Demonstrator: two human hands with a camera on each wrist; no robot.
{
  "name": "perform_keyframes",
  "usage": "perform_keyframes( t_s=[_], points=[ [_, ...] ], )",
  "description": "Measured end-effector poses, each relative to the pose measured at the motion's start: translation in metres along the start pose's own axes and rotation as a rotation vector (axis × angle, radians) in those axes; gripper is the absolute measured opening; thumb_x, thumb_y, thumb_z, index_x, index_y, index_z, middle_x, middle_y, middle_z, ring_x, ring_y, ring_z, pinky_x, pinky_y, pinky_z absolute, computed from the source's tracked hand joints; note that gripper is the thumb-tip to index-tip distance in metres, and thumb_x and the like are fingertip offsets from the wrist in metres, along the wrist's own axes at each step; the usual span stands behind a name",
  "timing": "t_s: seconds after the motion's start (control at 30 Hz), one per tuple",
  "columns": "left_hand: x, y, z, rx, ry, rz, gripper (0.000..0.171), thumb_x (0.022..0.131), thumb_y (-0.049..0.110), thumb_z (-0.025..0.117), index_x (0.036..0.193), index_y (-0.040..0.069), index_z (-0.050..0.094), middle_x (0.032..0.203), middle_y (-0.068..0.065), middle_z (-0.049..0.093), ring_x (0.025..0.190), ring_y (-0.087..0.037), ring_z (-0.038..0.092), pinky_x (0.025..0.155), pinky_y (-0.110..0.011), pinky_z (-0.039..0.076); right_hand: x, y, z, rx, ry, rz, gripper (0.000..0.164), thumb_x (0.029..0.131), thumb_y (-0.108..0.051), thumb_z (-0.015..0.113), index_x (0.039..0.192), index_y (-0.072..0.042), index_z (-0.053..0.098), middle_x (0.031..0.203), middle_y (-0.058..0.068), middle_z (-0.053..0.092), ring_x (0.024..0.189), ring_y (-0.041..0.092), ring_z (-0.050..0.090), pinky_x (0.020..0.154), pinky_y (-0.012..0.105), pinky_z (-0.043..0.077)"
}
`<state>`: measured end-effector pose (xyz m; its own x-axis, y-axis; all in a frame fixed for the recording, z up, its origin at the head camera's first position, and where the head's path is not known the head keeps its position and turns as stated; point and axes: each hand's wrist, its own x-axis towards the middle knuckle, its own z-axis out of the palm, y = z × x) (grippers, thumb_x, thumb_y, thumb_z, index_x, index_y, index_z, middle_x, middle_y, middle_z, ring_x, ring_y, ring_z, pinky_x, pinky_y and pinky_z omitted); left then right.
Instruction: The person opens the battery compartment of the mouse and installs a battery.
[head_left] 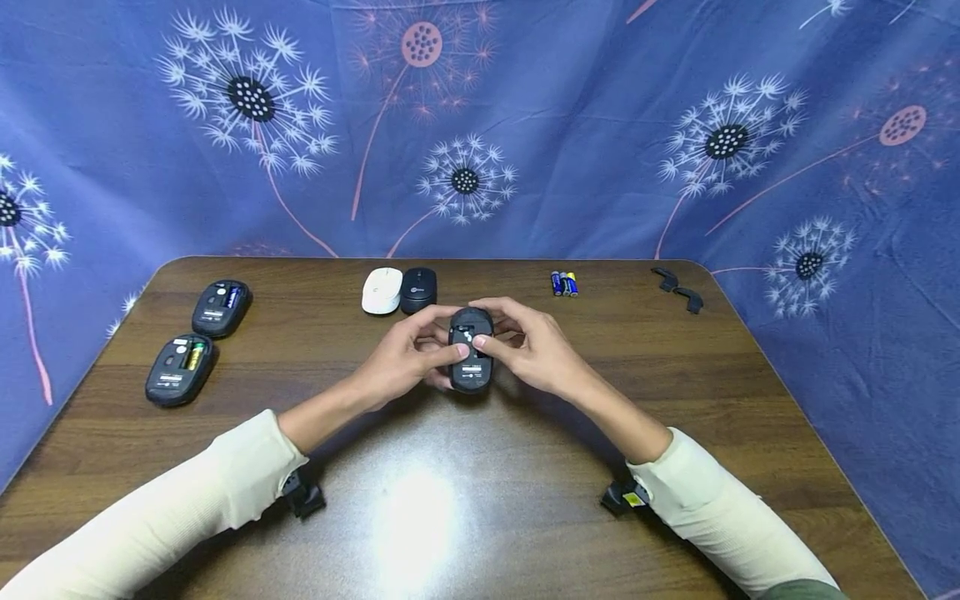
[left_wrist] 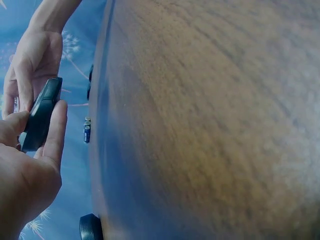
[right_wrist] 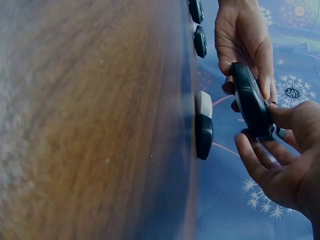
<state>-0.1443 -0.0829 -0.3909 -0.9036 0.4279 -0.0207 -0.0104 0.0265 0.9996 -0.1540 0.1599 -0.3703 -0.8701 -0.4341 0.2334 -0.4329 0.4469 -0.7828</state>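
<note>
The left-hand grip (head_left: 401, 357) and right-hand grip (head_left: 540, 343) both grasp a dark mouse (head_left: 471, 382), underside showing, above the worktop (head_left: 540, 517); its white label (head_left: 472, 368) is too small to read; likewise those on two overturned mice (head_left: 168, 388) at left.

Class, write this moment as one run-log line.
left hand, right hand: holding one black mouse | pose: underside facing head camera | batteries: on table
</note>
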Motion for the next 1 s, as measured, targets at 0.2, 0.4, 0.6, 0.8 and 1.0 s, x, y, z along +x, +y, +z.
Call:
perform_keyframes(
  t_s=[0.2,0.4,0.6,0.8,1.0],
  points=[
    [0.001,-0.001,-0.001,-0.005,0.0,-0.024,0.062,0.105,0.002,0.078,0.162,0.012,0.054,0.116,-0.02,0.074,0.091,-0.022,0.08,0.074,-0.047,0.075,0.002,0.0,-0.001,0.028,0.1,0.009,0.045,0.104,-0.013,0.084,0.147,-0.014,0.072,0.125,0.013,0.084,0.11,0.028,0.082,0.095,0.048,0.071],
    [0.0,-0.002,-0.002,-0.009,-0.023,-0.033,0.064,0.104,0.001,0.077,0.162,0.011,0.052,0.119,-0.024,0.071,0.095,-0.023,0.08,0.076,-0.049,0.075,0.004,0.001,-0.004,0.079,0.162,0.002,0.043,0.103,-0.009,0.083,0.145,-0.008,0.074,0.113,0.015,0.087,0.102,0.027,0.081,0.088,0.03,0.066],
    [-0.001,-0.003,-0.002,-0.023,-0.023,-0.031,0.065,0.103,-0.001,0.076,0.161,0.007,0.049,0.12,-0.023,0.068,0.095,-0.025,0.08,0.076,-0.052,0.075,0.004,0.004,-0.017,0.165,0.176,0.025,0.044,0.104,-0.001,0.079,0.147,-0.003,0.071,0.107,0.024,0.084,0.091,0.03,0.081,0.08,0.029,0.069],
    [0.0,-0.004,-0.003,-0.026,-0.019,-0.032,0.064,0.103,-0.002,0.077,0.16,0.007,0.049,0.12,-0.024,0.068,0.094,-0.026,0.081,0.076,-0.053,0.074,0.0,0.013,-0.038,0.204,0.169,0.094,0.048,0.104,0.003,0.076,0.151,0.001,0.067,0.111,0.031,0.082,0.081,0.016,0.082,0.081,0.045,0.074],
    [0.0,-0.006,-0.004,-0.034,-0.031,-0.03,0.063,0.103,-0.002,0.076,0.16,0.007,0.049,0.121,-0.023,0.068,0.095,-0.026,0.08,0.075,-0.051,0.075,-0.007,0.026,-0.057,0.223,0.181,0.164,0.049,0.104,0.003,0.076,0.153,0.0,0.066,0.114,0.034,0.08,0.08,0.011,0.081,0.082,0.037,0.074]
  ],
)
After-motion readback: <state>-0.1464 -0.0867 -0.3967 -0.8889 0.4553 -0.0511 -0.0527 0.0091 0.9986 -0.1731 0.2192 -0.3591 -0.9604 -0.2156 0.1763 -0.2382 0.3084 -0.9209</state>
